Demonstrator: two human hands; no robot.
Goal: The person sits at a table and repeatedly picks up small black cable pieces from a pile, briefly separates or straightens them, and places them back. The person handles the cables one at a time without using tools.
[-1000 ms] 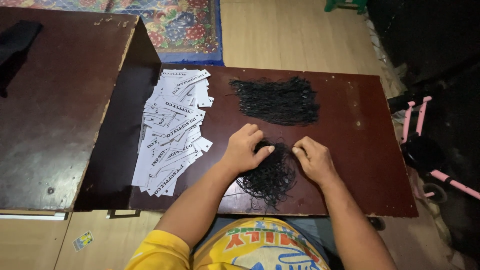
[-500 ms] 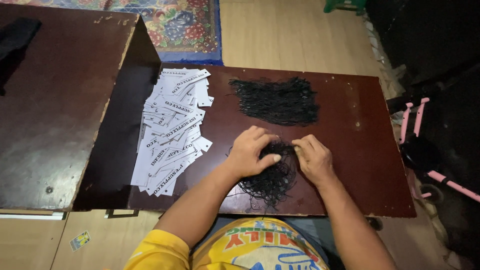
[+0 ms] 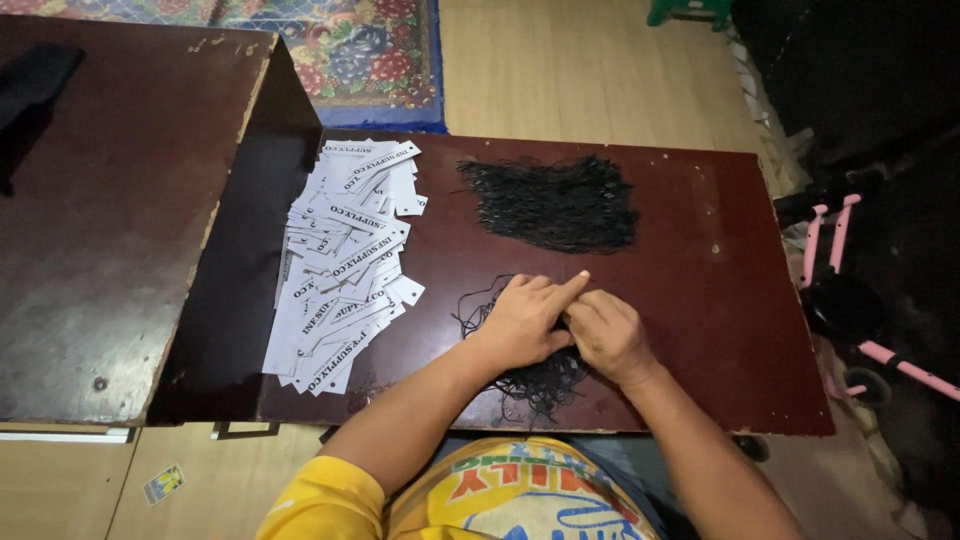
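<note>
My left hand and my right hand meet over a loose tangle of black strings near the front edge of the low dark wooden table. Both hands pinch at strands of this tangle, fingertips touching. A second, denser heap of black strings lies farther back on the table. A spread pile of white paper tags with black print covers the table's left part, just left of my left hand.
A larger dark wooden table stands higher on the left, overlapping the low one. A patterned rug lies beyond. A pink-framed object sits on the floor at the right. A small card lies on the floor at the lower left.
My hands have drawn together: the left hand slid right over the tangle and now meets the right hand's fingers. The string tangle is more covered than before.
</note>
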